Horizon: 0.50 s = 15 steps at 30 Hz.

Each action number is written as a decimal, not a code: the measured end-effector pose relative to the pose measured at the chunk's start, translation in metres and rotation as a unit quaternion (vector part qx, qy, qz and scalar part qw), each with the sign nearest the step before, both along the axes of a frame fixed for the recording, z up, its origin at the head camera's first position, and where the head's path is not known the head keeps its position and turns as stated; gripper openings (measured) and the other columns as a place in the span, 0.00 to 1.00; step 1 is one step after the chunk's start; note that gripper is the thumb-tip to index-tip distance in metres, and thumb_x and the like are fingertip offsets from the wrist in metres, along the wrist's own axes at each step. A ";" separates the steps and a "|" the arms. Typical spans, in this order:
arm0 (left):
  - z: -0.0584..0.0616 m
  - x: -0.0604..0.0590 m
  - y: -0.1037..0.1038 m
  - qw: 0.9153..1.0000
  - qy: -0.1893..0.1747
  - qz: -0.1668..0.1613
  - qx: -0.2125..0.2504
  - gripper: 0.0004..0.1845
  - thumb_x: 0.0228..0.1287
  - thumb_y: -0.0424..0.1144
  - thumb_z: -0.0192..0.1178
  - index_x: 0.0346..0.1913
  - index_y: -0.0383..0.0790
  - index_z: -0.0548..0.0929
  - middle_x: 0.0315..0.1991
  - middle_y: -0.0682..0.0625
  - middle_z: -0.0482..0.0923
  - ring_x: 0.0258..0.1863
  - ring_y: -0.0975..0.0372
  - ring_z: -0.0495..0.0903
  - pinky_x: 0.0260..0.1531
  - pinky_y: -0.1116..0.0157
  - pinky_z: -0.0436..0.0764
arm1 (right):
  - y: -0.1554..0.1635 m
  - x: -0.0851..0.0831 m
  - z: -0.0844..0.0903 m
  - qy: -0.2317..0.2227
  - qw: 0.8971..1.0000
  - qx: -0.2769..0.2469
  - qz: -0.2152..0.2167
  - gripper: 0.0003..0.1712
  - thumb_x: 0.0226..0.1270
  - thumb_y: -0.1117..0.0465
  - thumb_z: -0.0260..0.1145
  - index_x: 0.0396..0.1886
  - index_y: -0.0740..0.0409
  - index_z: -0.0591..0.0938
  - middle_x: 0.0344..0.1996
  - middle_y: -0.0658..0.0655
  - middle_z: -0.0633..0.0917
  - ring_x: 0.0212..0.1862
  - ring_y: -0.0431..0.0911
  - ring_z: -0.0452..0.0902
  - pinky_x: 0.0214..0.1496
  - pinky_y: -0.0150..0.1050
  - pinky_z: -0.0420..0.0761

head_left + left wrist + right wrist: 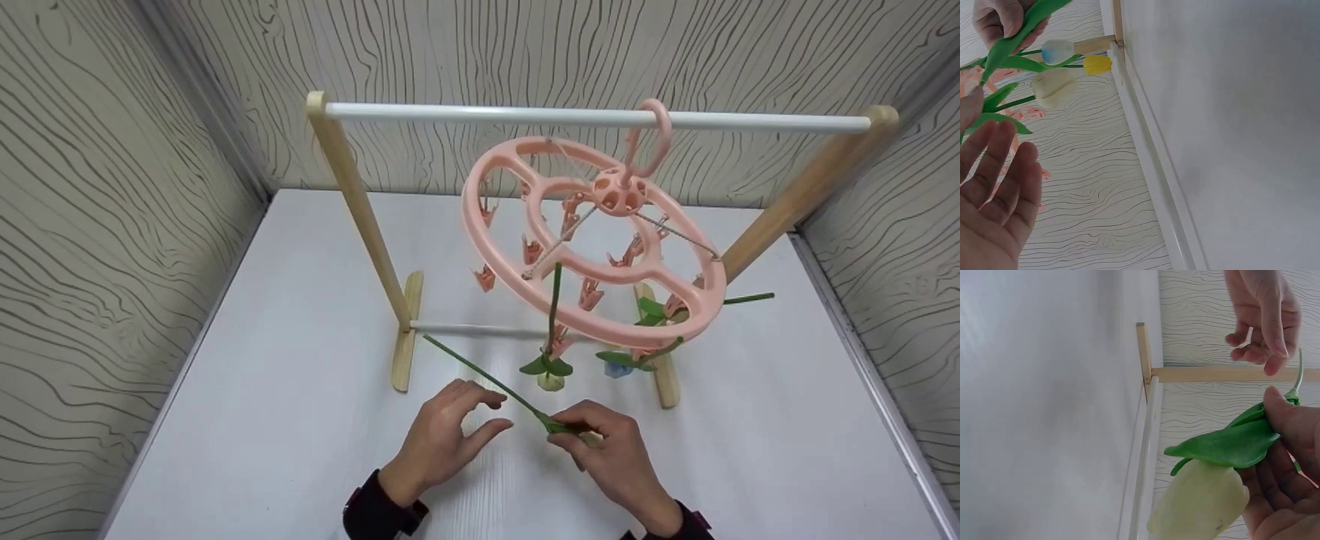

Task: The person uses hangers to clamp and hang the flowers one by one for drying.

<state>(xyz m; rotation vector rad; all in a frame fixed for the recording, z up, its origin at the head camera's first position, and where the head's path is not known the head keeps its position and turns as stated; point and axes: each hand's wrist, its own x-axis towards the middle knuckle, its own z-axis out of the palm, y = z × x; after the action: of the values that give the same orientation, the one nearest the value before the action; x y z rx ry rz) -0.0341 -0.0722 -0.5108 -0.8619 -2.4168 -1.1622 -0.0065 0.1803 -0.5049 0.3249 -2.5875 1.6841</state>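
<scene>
White tabletop (pixel 300 360) fills the lower half of the head view, walled on three sides by panels printed with dark wavy grain. At the centre stands a wooden rack (pixel 352 202) with a white crossbar (pixel 480 115) along the top, and from that bar, right of centre, hangs a round pink clip hanger (pixel 592 247), tilted so its lower rim dips toward the lower right. Several artificial tulips dangle from its clips; their heads are partly masked by the ring, and only a pale yellow one (pixel 550 381) and a bluish one (pixel 616 368) can be made out.

At the bottom centre, the right hand (pixel 611 450) pinches a green-stemmed tulip (pixel 487 379) near its leaves, the stem slanting up and left toward the rack's foot. Its bloom is hidden behind the fingers in the head view; the right wrist view shows it as a pale cream flower (pixel 1199 506) lying against the palm under a green leaf (pixel 1227 444), cut off by the lower edge. The left hand (pixel 442 435) sits just left of the stem, fingers loosely spread and holding nothing; whether a fingertip brushes the stem is hard to tell. Both wrists are cropped by the bottom edge, dark cuffs showing. The left wrist view, lower left, shows the left hand's relaxed fingers (pixel 999 191).
</scene>
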 end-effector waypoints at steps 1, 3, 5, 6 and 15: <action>0.000 0.000 0.000 1.000 -0.023 -0.002 0.020 0.13 0.65 0.44 0.75 0.48 0.46 0.87 0.41 0.55 0.89 0.43 0.65 0.86 0.40 0.69 0.87 | -0.001 0.001 0.001 -0.009 1.000 -0.011 -0.004 0.10 0.60 0.65 0.80 0.38 0.46 0.91 0.33 0.49 0.91 0.35 0.35 0.86 0.41 0.31 0.89; 0.002 -0.001 0.001 0.996 -0.066 -0.006 0.067 0.13 0.67 0.43 0.73 0.51 0.46 0.86 0.43 0.54 0.90 0.45 0.63 0.87 0.43 0.66 0.89 | -0.002 0.002 0.003 -0.023 0.999 -0.028 -0.009 0.10 0.60 0.65 0.80 0.38 0.48 0.91 0.33 0.49 0.91 0.36 0.36 0.87 0.42 0.32 0.90; 0.005 -0.002 0.002 0.989 -0.094 -0.009 0.115 0.13 0.69 0.42 0.72 0.53 0.45 0.85 0.45 0.52 0.90 0.46 0.61 0.88 0.44 0.65 0.90 | -0.005 0.003 0.004 -0.038 0.998 -0.046 -0.011 0.09 0.60 0.67 0.79 0.38 0.50 0.91 0.33 0.50 0.91 0.37 0.37 0.87 0.44 0.33 0.90; 0.007 -0.003 0.002 0.985 -0.102 -0.009 0.137 0.13 0.69 0.41 0.71 0.53 0.45 0.85 0.45 0.51 0.90 0.46 0.60 0.89 0.45 0.64 0.91 | -0.006 0.003 0.004 -0.044 0.998 -0.053 -0.012 0.09 0.60 0.67 0.79 0.38 0.51 0.91 0.33 0.51 0.91 0.37 0.37 0.87 0.44 0.33 0.90; 0.025 -0.008 0.007 0.955 -0.136 -0.062 0.256 0.12 0.70 0.28 0.67 0.54 0.35 0.83 0.48 0.39 0.88 0.50 0.59 0.89 0.51 0.62 0.92 | -0.015 0.004 0.004 -0.111 0.989 -0.099 -0.010 0.10 0.61 0.69 0.78 0.42 0.62 0.89 0.37 0.57 0.91 0.38 0.39 0.87 0.46 0.32 0.90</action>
<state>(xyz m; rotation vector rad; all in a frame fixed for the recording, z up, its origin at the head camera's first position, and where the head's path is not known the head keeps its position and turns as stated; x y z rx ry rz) -0.0418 -0.0648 -0.4853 -0.7250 -2.1029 -1.9507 -0.0029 0.1648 -0.5006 0.1088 -2.5239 2.0579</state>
